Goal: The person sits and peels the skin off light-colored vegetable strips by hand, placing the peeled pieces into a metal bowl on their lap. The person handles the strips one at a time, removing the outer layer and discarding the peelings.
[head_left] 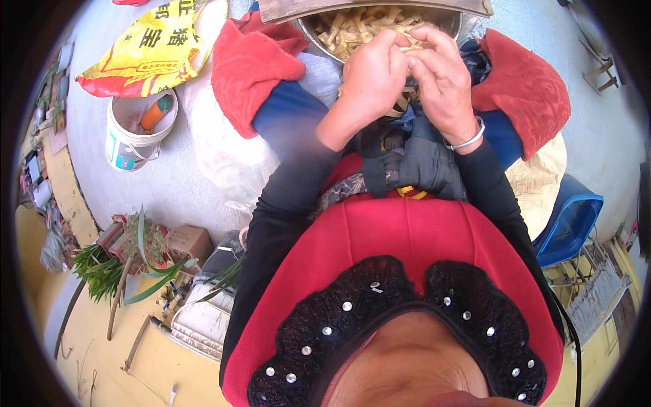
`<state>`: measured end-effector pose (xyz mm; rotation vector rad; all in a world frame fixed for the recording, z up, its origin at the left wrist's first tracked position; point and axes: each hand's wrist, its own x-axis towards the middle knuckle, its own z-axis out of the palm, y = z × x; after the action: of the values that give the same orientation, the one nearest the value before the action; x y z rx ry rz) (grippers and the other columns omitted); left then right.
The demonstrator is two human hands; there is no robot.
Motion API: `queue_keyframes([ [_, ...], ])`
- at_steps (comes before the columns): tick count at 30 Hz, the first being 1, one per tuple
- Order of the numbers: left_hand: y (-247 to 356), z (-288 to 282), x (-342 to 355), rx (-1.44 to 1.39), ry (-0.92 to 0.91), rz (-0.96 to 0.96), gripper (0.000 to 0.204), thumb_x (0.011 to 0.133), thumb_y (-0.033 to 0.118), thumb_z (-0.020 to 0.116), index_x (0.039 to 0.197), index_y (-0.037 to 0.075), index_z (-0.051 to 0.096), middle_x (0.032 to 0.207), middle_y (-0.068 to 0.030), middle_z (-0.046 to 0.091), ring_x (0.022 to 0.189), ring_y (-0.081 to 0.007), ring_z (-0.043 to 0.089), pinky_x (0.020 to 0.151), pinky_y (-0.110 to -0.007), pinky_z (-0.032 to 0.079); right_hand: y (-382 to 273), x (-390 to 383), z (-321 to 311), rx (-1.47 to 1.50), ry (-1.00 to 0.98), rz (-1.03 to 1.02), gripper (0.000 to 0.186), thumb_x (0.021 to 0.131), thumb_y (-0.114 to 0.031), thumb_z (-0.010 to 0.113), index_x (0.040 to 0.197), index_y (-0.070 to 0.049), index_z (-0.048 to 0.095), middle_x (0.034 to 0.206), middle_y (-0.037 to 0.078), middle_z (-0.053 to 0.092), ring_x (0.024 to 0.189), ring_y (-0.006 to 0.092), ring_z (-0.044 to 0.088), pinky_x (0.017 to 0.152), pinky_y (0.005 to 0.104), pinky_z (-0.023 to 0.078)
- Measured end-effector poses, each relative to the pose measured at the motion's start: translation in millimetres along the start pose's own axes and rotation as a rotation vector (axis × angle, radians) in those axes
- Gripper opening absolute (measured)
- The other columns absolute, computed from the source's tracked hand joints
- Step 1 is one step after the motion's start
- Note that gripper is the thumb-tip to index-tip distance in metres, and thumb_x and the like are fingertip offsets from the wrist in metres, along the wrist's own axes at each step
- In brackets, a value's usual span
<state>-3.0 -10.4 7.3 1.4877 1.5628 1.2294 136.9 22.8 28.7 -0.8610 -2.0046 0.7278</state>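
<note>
Both of my hands meet over the near side of a metal basin (306, 35) filled with pale, cut strips (349, 28). My left hand (373, 76) is closed, its thumb and fingers pinched toward the right hand. My right hand (444, 80), with a silvery bangle (468, 140) at the wrist, is closed in a pinch too, the fingertips of both touching or nearly so. Whatever lies between them is small and mostly covered by the fingers. A wooden board (288, 9) crosses the far side of the basin.
Red cloths (256, 74) (525, 91) drape over my knees. At left are a yellow printed bag (152, 51), a white bucket (122, 146) holding an orange-and-green object (156, 112), and white plastic sheeting (227, 149). A blue plastic bin (573, 220) stands at right.
</note>
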Motion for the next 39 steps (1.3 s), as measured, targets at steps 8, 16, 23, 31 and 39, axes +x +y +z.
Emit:
queue_keyframes([
  [8, 25, 10, -39, -0.712, -0.11, -0.474, 0.024, 0.101, 0.021, 0.046, 0.1, 0.001, 0.06, 0.064, 0.0019, 0.047, 0.05, -0.0039, 0.035, 0.044, -0.019, 0.029, 46, 6, 12, 0.977, 0.153, 0.598, 0.02, 0.094, -0.007, 0.058, 0.109, 0.003, 0.066, 0.12, 0.007, 0.059, 0.106, 0.0176, 0.058, 0.093, 0.0299, 0.045],
  [16, 9, -21, -24, 0.468, 0.025, 0.221, 0.013, 0.086, 0.013, 0.066, 0.096, 0.006, 0.064, 0.081, -0.0112, 0.064, 0.072, -0.0326, 0.064, 0.06, -0.04, 0.051, 28, 13, -21, 0.589, -0.127, 0.552, 0.026, 0.095, -0.024, 0.059, 0.107, -0.001, 0.065, 0.105, 0.007, 0.063, 0.089, 0.0129, 0.061, 0.079, 0.0263, 0.048],
  [23, 8, -39, -15, 0.473, -0.101, 0.282, 0.016, 0.084, 0.016, 0.068, 0.097, 0.006, 0.066, 0.084, -0.0094, 0.066, 0.075, -0.03, 0.065, 0.06, -0.036, 0.052, 32, 3, -43, 0.229, -0.507, 0.472, 0.027, 0.093, -0.026, 0.064, 0.098, 0.0, 0.067, 0.071, 0.001, 0.057, 0.065, 0.01, 0.053, 0.06, 0.0269, 0.046],
  [31, 18, -46, -16, 0.492, -0.151, 0.34, 0.014, 0.085, 0.016, 0.068, 0.093, 0.005, 0.068, 0.085, -0.0099, 0.068, 0.074, -0.0295, 0.067, 0.061, -0.035, 0.052, 8, 17, -46, -0.24, -0.347, -0.154, 0.036, 0.083, -0.027, 0.071, 0.113, -0.009, 0.065, 0.109, 0.011, 0.066, 0.099, 0.0301, 0.062, 0.078, 0.0356, 0.051],
  [39, 6, -55, -4, -0.135, -0.529, -0.164, 0.022, 0.095, 0.02, 0.06, 0.096, -0.001, 0.068, 0.077, -0.003, 0.062, 0.071, -0.0091, 0.053, 0.066, -0.024, 0.044, 13, 23, -58, -0.223, -0.654, 0.045, 0.021, 0.09, -0.028, 0.064, 0.092, -0.007, 0.063, 0.076, 0.014, 0.06, 0.066, 0.0332, 0.061, 0.058, 0.0397, 0.048],
])
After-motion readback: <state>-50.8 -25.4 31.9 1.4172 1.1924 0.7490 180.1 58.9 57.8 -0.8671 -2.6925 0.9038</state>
